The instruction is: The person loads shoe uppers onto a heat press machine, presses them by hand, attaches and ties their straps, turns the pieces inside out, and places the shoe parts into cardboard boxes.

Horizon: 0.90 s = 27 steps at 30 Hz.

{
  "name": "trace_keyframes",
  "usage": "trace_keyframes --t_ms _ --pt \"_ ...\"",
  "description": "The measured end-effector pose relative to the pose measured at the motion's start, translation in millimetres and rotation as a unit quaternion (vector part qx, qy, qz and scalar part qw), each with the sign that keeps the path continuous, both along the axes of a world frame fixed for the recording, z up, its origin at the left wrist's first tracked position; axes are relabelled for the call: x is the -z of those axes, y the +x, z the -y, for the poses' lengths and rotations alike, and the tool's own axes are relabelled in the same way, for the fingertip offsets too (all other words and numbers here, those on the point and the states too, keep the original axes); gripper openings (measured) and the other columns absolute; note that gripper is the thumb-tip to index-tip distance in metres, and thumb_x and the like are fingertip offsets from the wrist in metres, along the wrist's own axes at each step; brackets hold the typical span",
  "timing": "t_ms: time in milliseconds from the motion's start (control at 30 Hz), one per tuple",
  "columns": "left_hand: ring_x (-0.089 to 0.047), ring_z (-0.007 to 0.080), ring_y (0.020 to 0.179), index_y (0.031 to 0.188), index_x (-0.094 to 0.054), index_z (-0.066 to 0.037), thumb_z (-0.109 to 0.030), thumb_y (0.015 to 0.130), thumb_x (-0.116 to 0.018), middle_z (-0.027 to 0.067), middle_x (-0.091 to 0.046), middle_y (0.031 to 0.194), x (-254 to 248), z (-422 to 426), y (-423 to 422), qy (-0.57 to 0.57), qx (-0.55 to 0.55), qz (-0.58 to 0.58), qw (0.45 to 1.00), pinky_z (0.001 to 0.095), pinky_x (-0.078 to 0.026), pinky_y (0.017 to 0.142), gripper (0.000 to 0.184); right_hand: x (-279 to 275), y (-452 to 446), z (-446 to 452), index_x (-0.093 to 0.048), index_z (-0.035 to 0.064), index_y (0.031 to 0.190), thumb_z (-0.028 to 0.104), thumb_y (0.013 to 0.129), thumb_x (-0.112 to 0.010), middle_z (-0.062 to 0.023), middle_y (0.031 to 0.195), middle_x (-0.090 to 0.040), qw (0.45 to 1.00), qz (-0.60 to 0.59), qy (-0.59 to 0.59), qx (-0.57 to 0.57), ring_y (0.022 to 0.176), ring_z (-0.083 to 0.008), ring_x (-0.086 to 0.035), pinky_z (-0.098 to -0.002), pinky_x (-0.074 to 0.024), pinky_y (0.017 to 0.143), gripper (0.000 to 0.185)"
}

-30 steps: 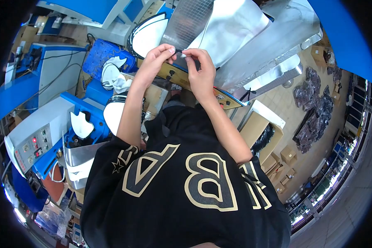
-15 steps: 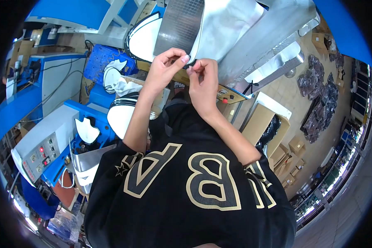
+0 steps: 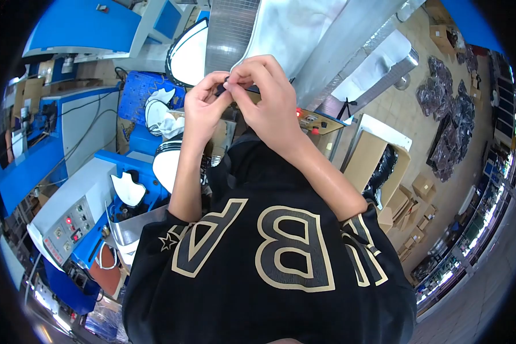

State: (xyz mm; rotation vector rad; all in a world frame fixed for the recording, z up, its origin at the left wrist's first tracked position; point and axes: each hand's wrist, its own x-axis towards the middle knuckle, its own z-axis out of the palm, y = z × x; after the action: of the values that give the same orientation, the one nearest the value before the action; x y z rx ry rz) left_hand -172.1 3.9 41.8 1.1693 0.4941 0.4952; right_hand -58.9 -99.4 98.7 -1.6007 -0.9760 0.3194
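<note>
My left hand (image 3: 203,109) and my right hand (image 3: 268,100) meet fingertip to fingertip above the lap, in front of a metal conveyor-like plate with a grid pattern (image 3: 228,34). Both are closed in a pinch. A tiny dark piece (image 3: 227,80) shows between the fingertips; its kind is too small to tell. Just beyond the fingers lies a white sheet (image 3: 286,28) over the machine. A stack of white curved pieces with black edges (image 3: 189,54) stands beside the grid plate.
At left are a blue crate (image 3: 140,94) with white pieces, a control panel (image 3: 69,226) with a red light, and a white shoe-upper-like piece (image 3: 128,188) on a blue machine. To the right stand an open cardboard box (image 3: 361,166) and dark plastic bags (image 3: 447,126) on the floor.
My hands have moved left and come together; before, they were slightly apart, each with pinched fingers. My right hand now covers more of the left fingertips. The view has shifted slightly.
</note>
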Motion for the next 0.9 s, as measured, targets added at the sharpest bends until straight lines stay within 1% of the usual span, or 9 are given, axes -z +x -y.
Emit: trace_keyframes --t_ms 67,167,200,333,433,633,733,833,900 --pt "-0.067 0.0104 0.094 0.118 -0.066 0.007 0.004 0.094 -0.068 0.0085 -0.072 0.107 8 0 -4 -0.056 -0.032 0.005 0.998 0.0226 -0.053 0.087 0.024 0 1 0 -0.061 0.0013 0.1 -0.004 0.088 -0.07 -0.0111 0.102 -0.058 1.0 -0.024 -0.005 -0.004 0.088 -0.024 -0.068 -0.0314 -0.0558 0.079 0.016" --pt "-0.067 0.0095 0.094 0.115 -0.068 0.007 0.002 0.094 -0.071 0.0073 -0.072 0.105 11 6 -6 -0.114 -0.067 0.022 0.991 0.0222 -0.053 0.087 0.021 1 3 3 -0.062 0.0008 0.101 -0.004 0.088 -0.07 -0.0108 0.101 -0.06 0.999 -0.036 -0.018 0.001 0.088 -0.0225 -0.07 -0.0313 -0.0563 0.08 0.016" --pt "-0.067 0.0097 0.093 0.114 -0.069 0.007 0.002 0.093 -0.072 0.0082 -0.073 0.105 17 7 -6 -0.091 -0.082 0.012 0.992 0.0223 -0.053 0.086 0.021 3 2 4 -0.062 0.0006 0.101 -0.005 0.088 -0.069 -0.0107 0.101 -0.061 0.999 -0.036 -0.021 0.004 0.087 -0.022 -0.071 -0.0312 -0.0563 0.08 0.016" --pt "-0.067 0.0089 0.092 0.116 -0.07 0.006 0.001 0.093 -0.073 0.0077 -0.073 0.104 20 16 -7 -0.133 -0.102 0.025 0.985 0.022 -0.053 0.084 0.023 7 -1 8 -0.064 0.0005 0.106 -0.006 0.089 -0.068 -0.011 0.105 -0.066 0.998 -0.048 -0.037 0.004 0.09 -0.0209 -0.073 -0.0315 -0.0568 0.08 0.019" --pt "-0.066 0.0074 0.092 0.116 -0.07 0.007 -0.001 0.094 -0.073 0.007 -0.073 0.103 21 16 -9 -0.124 -0.095 0.032 0.987 0.021 -0.052 0.083 0.023 3 1 10 -0.064 0.001 0.114 -0.007 0.091 -0.065 -0.0145 0.113 -0.068 0.997 -0.044 -0.056 -0.019 0.092 -0.0241 -0.073 -0.0334 -0.0572 0.082 0.025" --pt "-0.063 0.0056 0.092 0.115 -0.071 0.006 -0.003 0.096 -0.071 0.0057 -0.072 0.102 3 14 -6 -0.017 -0.09 -0.05 0.995 0.0204 -0.05 0.081 0.021 -6 10 3 -0.061 0.0025 0.126 -0.006 0.091 -0.059 -0.0186 0.123 -0.066 0.992 0.05 -0.103 -0.059 0.101 -0.0366 -0.069 -0.0405 -0.0573 0.086 0.036" --pt "-0.062 0.0056 0.09 0.114 -0.071 0.005 -0.004 0.096 -0.072 0.0048 -0.072 0.103 -5 16 -6 0.049 -0.099 -0.102 0.989 0.0205 -0.05 0.081 0.02 -4 17 -2 -0.062 0.0018 0.125 -0.006 0.089 -0.06 -0.0187 0.126 -0.064 0.984 0.086 -0.118 -0.099 0.104 -0.0389 -0.067 -0.0432 -0.057 0.086 0.036" --pt "-0.06 0.0027 0.086 0.117 -0.068 0.006 -0.004 0.095 -0.073 0.002 -0.07 0.1 0 11 -5 0.109 -0.097 -0.104 0.984 0.0181 -0.047 0.076 0.025 7 18 -8 -0.067 0.0042 0.117 0.0 0.09 -0.063 -0.0136 0.121 -0.068 0.987 0.107 -0.088 -0.083 0.101 -0.0355 -0.069 -0.0429 -0.0572 0.085 0.028" --pt "-0.06 0.0025 0.085 0.117 -0.069 0.006 -0.003 0.095 -0.073 0.0021 -0.071 0.1 -3 5 -8 0.092 -0.086 -0.105 0.986 0.0177 -0.047 0.076 0.024 5 22 -5 -0.071 0.0069 0.109 0.005 0.089 -0.065 -0.0087 0.117 -0.07 0.979 0.121 -0.142 -0.082 0.097 -0.0324 -0.07 -0.0414 -0.0574 0.081 0.02"
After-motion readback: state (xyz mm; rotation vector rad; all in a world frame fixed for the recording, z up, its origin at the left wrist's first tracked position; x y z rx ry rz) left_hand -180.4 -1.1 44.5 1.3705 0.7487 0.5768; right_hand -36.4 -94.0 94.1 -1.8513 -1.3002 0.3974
